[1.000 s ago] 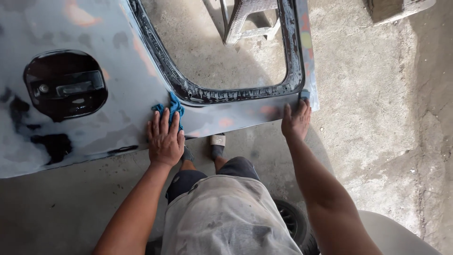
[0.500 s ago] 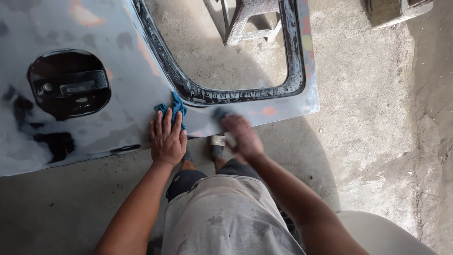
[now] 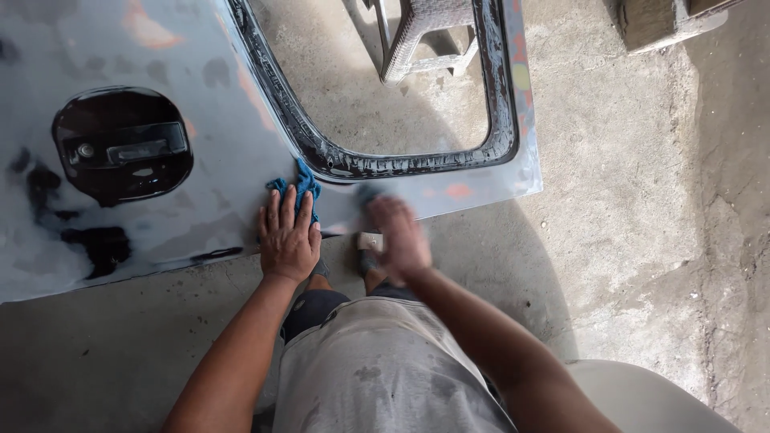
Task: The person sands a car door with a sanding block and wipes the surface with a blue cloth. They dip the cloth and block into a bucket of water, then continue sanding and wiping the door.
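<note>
Left hand (image 3: 287,239) is flat, fingers spread, pressing a crumpled blue rag (image 3: 298,186) onto the car door panel (image 3: 184,120), right below the window opening's rough black seal (image 3: 353,164). The panel is dull sanded grey with orange primer spots and dark blotches, and there's a glossy black oval recess with the door handle (image 3: 122,146) well to the left. Right hand (image 3: 399,236) is a blur just off the panel's lower edge, can't tell its grip. Cracked concrete floor (image 3: 642,200), and 1 woven stool (image 3: 425,32) shows through the window opening.
</note>
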